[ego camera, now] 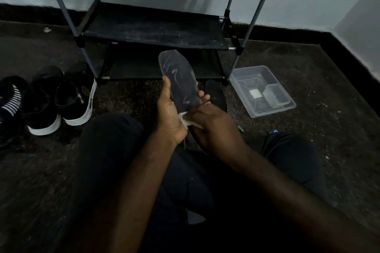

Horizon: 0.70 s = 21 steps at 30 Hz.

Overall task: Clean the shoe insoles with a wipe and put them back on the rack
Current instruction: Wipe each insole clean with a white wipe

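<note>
A dark insole (178, 77) with pale smears is held upright in front of the shoe rack (154, 28). My left hand (169, 112) grips its lower part, thumb along the left edge and fingertips showing at the right edge. My right hand (213, 127) presses a white wipe (185, 121) against the insole's heel end, fingers curled over the wipe. A second dark insole (216, 96) lies on the floor just behind my right hand, partly hidden.
Several black shoes with white soles (76, 96) stand on the floor at the left. A clear plastic tub (262, 90) sits at the right of the rack. The rack's black shelves are bare. My dark-trousered knees fill the foreground.
</note>
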### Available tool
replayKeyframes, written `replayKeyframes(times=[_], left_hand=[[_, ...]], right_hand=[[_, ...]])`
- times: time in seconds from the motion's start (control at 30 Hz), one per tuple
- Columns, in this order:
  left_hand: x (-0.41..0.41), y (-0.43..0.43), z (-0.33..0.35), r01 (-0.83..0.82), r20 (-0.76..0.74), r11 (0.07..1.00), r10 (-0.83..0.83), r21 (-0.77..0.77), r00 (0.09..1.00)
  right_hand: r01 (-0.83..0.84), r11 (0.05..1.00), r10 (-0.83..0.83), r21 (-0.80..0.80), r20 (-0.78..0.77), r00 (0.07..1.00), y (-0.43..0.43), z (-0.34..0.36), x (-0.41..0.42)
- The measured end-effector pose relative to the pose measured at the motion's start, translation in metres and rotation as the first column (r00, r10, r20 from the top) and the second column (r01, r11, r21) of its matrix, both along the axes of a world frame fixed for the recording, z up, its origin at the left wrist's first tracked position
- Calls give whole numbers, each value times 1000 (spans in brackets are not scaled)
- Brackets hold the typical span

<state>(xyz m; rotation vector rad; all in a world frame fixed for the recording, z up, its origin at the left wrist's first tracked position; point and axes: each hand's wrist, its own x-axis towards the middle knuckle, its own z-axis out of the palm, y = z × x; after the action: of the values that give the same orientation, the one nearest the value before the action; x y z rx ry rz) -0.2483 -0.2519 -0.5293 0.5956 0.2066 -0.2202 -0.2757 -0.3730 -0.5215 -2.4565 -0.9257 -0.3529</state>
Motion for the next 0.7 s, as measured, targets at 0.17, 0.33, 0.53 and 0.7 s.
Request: replayKeyframes(times=[0.17,0.33,0.53,0.7], left_hand=[[-1,-1,2,-18,26,999,19,-39,999],[1,2,-1,3,4,1000,-3,3,1000],[-1,-1,2,-40,26,998,42,-58,999],[-1,2,-2,-9,7,1000,9,22,1000]], right_hand=[[126,991,-127,46,30,991,-10,-3,10],[-1,999,2,39,-13,1000,1,-3,-6],[195,977,-195,85,-4,981,-7,-2,13],[-71,997,71,-43,10,997,4,-3,-3]])
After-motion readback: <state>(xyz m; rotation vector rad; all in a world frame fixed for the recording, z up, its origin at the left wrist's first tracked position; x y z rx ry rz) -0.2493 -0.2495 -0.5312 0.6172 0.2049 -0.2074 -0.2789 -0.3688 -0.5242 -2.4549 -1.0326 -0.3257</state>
